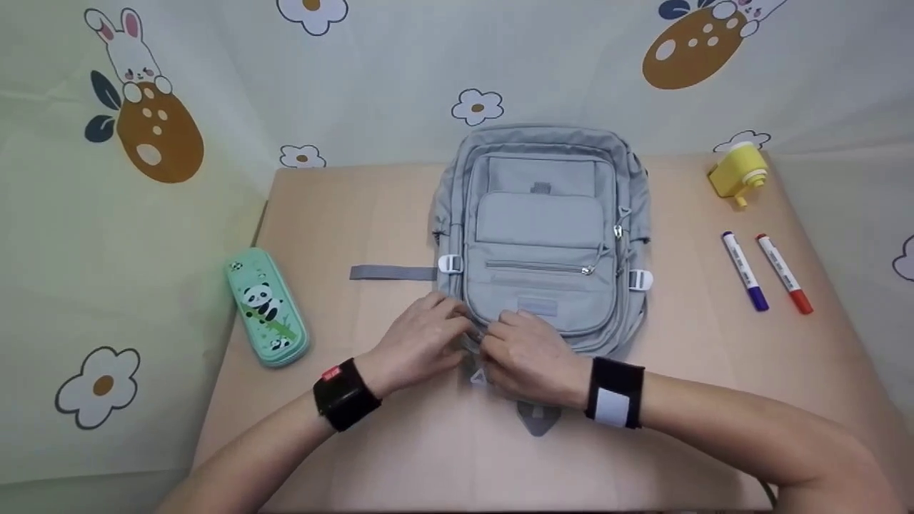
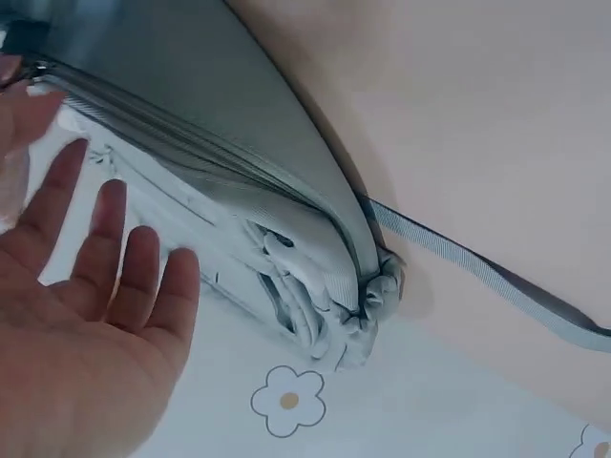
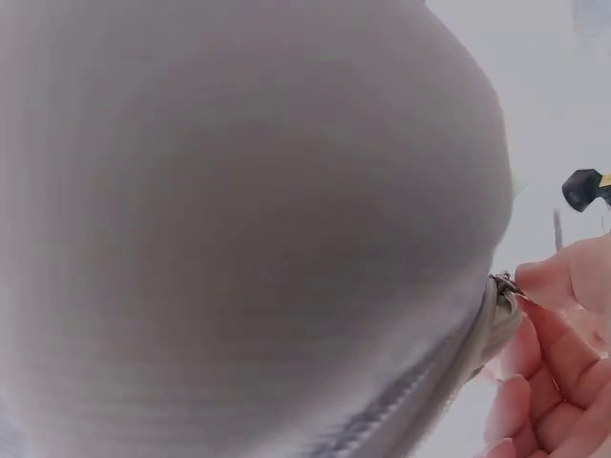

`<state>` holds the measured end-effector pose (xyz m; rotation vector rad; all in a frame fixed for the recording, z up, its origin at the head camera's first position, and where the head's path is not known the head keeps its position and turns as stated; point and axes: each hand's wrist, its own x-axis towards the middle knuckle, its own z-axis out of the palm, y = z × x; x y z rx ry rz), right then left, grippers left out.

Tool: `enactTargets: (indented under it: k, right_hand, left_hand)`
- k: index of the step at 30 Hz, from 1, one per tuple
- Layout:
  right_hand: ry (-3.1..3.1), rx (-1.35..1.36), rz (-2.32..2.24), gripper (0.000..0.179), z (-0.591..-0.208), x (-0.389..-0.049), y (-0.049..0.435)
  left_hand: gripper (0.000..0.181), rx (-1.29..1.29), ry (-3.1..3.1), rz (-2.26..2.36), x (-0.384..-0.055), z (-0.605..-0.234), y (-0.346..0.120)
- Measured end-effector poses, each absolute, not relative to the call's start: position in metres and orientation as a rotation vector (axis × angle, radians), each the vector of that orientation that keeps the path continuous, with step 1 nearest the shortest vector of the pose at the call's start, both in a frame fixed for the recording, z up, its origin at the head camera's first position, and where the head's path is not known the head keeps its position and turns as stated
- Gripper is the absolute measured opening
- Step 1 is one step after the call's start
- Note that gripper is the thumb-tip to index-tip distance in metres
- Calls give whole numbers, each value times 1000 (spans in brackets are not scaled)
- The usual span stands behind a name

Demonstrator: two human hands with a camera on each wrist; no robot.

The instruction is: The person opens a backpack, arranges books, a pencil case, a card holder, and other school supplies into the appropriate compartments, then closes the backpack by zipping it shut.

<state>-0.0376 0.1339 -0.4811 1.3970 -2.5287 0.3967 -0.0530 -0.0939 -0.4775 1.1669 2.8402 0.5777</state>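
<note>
A grey backpack [image 1: 539, 221] lies front side up on the table, with metal zipper pulls and white side buckles. Both hands work at its lower left corner. My right hand [image 1: 532, 357] pinches a small metal zipper pull [image 3: 506, 283] between thumb and forefinger. Beside it, my left hand [image 1: 421, 343] is at the bag's edge. In the left wrist view its fingers [image 2: 110, 239] are spread and fairly straight beneath the zipper [image 2: 181, 138], the thumb close to the zipper tape. The bag's grey side fills most of the right wrist view.
A green panda pencil case [image 1: 268, 307] lies at the table's left edge. To the right are a yellow pencil sharpener [image 1: 739, 171], a blue-capped marker [image 1: 745, 271] and a red-capped marker [image 1: 784, 273]. A grey strap [image 1: 393, 273] extends left from the bag. Patterned cloth [image 1: 385, 78] hangs behind.
</note>
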Motion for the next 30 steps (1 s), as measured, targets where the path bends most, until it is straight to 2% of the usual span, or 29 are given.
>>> enactTargets:
  k: [6, 21, 30]
  right_hand:
    - [-2481, 1369, 474, 8, -486, -37, 136]
    - [-2422, 1283, 555, 17, -487, -29, 162]
    - [-2427, 1240, 599, 15, -486, -22, 184]
  left_hand:
    - [20, 1374, 2798, 375, -61, -488, -85]
    - [13, 1328, 2737, 406, -64, -486, -84]
    - [13, 1345, 2726, 431, -64, -485, -84]
